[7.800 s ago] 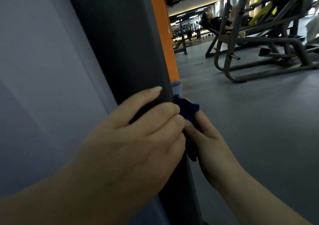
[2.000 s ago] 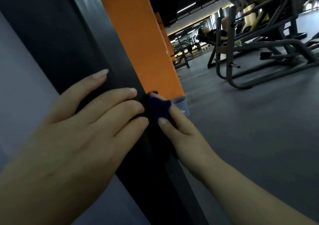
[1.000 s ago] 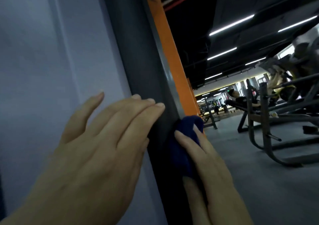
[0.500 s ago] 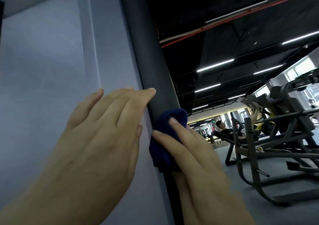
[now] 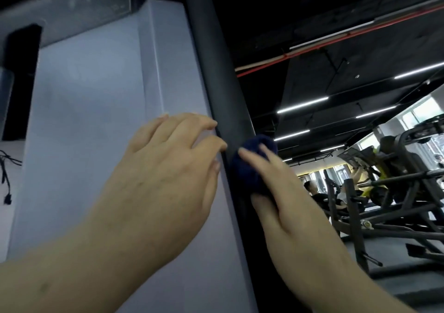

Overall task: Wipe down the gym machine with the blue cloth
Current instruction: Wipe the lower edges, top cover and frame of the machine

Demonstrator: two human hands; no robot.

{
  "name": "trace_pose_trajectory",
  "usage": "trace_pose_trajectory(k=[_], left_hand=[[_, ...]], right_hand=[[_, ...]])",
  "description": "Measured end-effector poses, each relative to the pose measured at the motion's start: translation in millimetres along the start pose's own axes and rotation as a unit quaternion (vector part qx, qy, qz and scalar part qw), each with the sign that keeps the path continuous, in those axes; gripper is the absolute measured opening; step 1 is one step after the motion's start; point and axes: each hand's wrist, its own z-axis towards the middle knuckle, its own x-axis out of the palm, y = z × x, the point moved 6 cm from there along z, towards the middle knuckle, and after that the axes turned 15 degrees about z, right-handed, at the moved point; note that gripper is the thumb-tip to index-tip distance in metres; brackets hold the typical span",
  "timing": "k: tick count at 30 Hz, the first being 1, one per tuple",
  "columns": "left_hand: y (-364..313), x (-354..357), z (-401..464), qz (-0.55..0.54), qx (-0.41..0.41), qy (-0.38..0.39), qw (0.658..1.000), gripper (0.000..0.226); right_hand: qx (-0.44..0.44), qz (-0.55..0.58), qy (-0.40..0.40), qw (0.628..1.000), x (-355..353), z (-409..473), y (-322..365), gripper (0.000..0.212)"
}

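Wiping is under way on 1 member of the gym machine: a dark upright post [image 5: 217,77] that runs from the top of the view to the bottom edge. The blue cloth [image 5: 249,168], bunched into a dark wad, sits against the right face of this post at mid height. The right hand [image 5: 286,202] holds it there, with 2 fingers [image 5: 252,160] laid over the front of the wad and the thumb seemingly tucked beneath it, so the cloth is pinched and pressed to the post at once. The left hand [image 5: 168,168] holds nothing; its fingers are loosely spread and bent, tips resting on the grey panel [image 5: 96,120] at the seam with the post, apparently as a brace.

Progress cannot be read from the surface: no streaks, damp marks or dust lines distinguish cleaned from uncleaned sections. In my judgement the stretch of post above the cloth, up to the ceiling line, remains to be covered, as may the grey panel.

Surroundings: a black recess [image 5: 21,82] in the upper left of the panel, loose black cables [image 5: 6,168] at the far left edge, and other exercise frames [image 5: 384,204] well apart to the right, with at least 1 person among them. Nothing obstructs the post itself; the bracing left hand lies just beside the cloth and would limit any leftward stroke.
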Motion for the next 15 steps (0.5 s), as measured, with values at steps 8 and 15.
trace_pose_trajectory(k=[8, 15], left_hand=[[3, 9, 12, -0.020, -0.021, 0.037, 0.999, 0.044], [5, 10, 4, -0.034, -0.012, 0.032, 0.999, 0.041]], right_hand=[[0.016, 0.052, -0.008, 0.999, -10, 47, 6, 0.054], [-0.023, 0.036, -0.026, 0.999, -3, 19, 5, 0.059]])
